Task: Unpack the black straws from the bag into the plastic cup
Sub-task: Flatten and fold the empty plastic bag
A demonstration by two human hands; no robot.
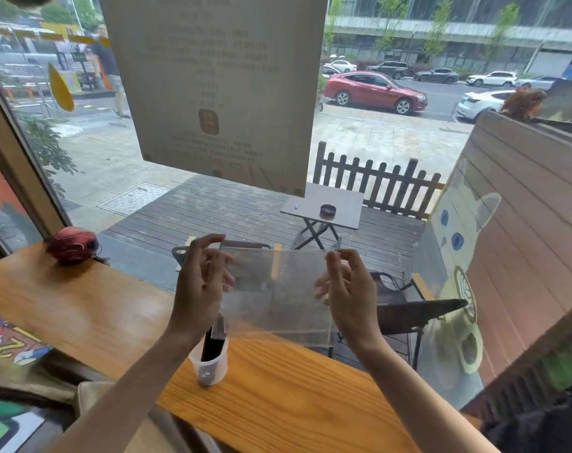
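A clear plastic bag (278, 292) hangs flat in the air above the counter, stretched between my hands. My left hand (201, 282) pinches its upper left edge and my right hand (346, 289) holds its upper right edge. The bag looks see-through with no straws visible inside. Below my left hand stands a translucent plastic cup (209, 364) on the wooden counter (294, 387). A bunch of black straws (212, 343) stands upright in the cup, its top partly hidden by my left wrist.
A red rounded object (73, 245) lies at the counter's far left by the window. The large window pane (376, 152) with a paper poster (219, 86) rises directly behind the counter. A beige bag (95, 400) sits below the counter's near edge.
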